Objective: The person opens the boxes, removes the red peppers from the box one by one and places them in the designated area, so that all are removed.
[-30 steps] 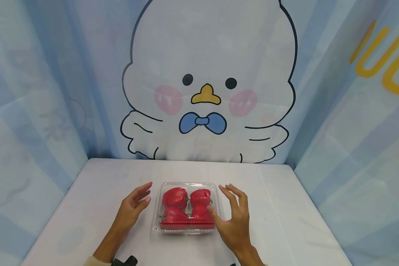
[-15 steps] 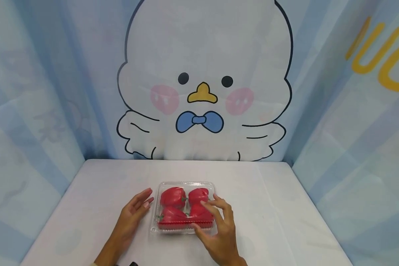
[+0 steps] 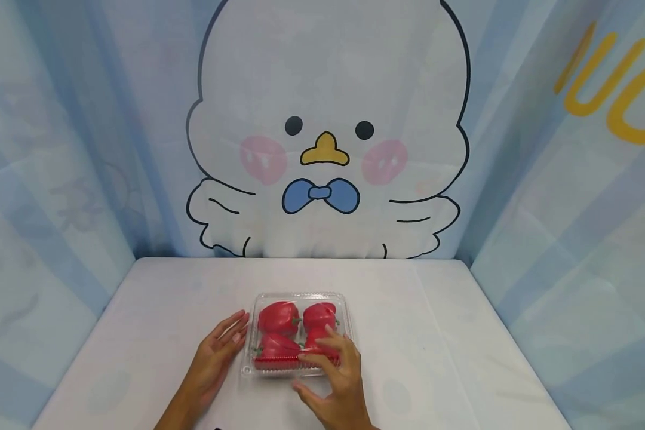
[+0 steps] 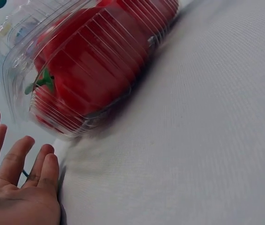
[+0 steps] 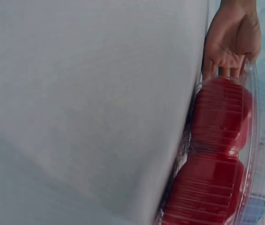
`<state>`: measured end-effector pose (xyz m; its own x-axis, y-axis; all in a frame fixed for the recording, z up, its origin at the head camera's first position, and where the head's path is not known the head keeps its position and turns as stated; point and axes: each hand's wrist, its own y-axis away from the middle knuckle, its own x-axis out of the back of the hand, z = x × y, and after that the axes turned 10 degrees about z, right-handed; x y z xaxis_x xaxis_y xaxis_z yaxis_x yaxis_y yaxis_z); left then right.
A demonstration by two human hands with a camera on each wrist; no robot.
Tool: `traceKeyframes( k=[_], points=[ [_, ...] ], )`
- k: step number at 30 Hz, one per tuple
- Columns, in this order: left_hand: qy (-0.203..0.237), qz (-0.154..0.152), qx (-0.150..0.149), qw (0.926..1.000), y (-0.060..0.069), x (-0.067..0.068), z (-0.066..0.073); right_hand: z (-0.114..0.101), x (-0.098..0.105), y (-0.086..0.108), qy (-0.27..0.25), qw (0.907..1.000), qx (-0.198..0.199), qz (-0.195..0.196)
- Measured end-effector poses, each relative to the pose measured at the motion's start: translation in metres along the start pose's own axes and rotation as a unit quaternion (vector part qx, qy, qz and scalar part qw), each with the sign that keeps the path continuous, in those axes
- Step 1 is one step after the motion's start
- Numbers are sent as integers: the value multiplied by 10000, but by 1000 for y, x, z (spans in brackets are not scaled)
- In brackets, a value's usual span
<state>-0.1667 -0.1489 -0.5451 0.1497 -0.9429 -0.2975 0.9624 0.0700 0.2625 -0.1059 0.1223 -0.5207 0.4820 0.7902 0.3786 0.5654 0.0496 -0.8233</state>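
Observation:
A clear plastic clamshell box lies on the table with several red bell peppers inside, green stems showing. Its lid covers them. My left hand stands at the box's left side, fingers extended and close to its wall; whether they touch it I cannot tell. In the left wrist view that hand appears apart from the box's ribbed wall. My right hand is over the front right corner, fingers bent loosely and thumb spread in front of the front edge. Nothing is visibly held by it.
A white cloth-covered table extends around the box. Behind it hangs a light blue curtain with a cartoon bird, and more curtain encloses both sides.
My right hand has moved left and toward the front, from the box's right side to its front right corner. My left hand has come slightly nearer the left side. The box stays put.

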Motion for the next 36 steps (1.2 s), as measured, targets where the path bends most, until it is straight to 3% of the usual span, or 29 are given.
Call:
traceKeyframes(
  k=[6,11,18,25,36],
  points=[
    [128,-37,122,9998,1,2,-2,0,-4,2,59,9998,127,-113],
    [111,-158,-8,9998,1,5,-5,-1,-7,1,190,9994,178,-237],
    [87,-291,-197,9993,2,7,-9,-3,-9,1,584,9967,-89,-562],
    [112,-342,-146,9992,3,7,-9,1,-13,1,817,9955,-45,-488],
    [63,-219,-8,9997,2,7,-8,0,-14,0,813,9929,-582,-645]
  ],
)
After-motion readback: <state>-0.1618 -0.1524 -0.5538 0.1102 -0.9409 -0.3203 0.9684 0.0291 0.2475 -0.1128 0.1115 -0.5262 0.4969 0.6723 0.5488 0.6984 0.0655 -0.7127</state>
